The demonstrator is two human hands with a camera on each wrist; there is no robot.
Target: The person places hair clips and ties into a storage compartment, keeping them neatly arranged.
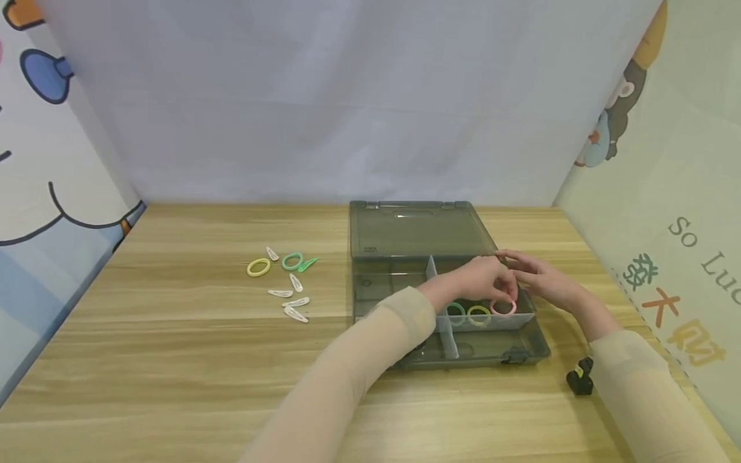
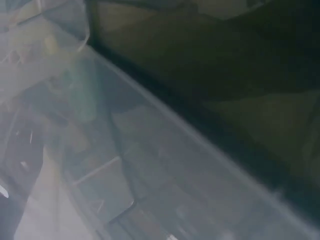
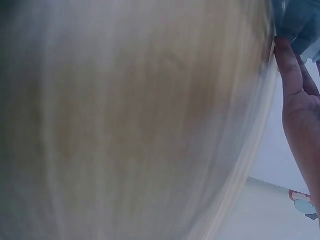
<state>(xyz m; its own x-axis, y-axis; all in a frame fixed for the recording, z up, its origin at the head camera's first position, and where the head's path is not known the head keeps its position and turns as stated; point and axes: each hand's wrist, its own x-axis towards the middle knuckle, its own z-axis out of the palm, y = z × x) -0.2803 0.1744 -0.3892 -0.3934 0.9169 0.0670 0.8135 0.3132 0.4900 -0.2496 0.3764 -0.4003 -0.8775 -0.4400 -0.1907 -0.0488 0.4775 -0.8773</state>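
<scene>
My left hand reaches into the right side of a translucent grey divided box, its fingertips pinching a pink hair tie. Beside that ring, a yellow hair tie and a green hair tie lie in the same compartment. My right hand rests against the box's right wall with its fingers extended. In the right wrist view, the right hand's fingers touch the box's edge. Blurred grey plastic fills the left wrist view, and the left hand is hidden there.
The box's lid lies folded back behind it. On the table's left side are a yellow hair tie, a green hair tie, a green hair clip and several white hair clips. A small black object stands near the right sleeve.
</scene>
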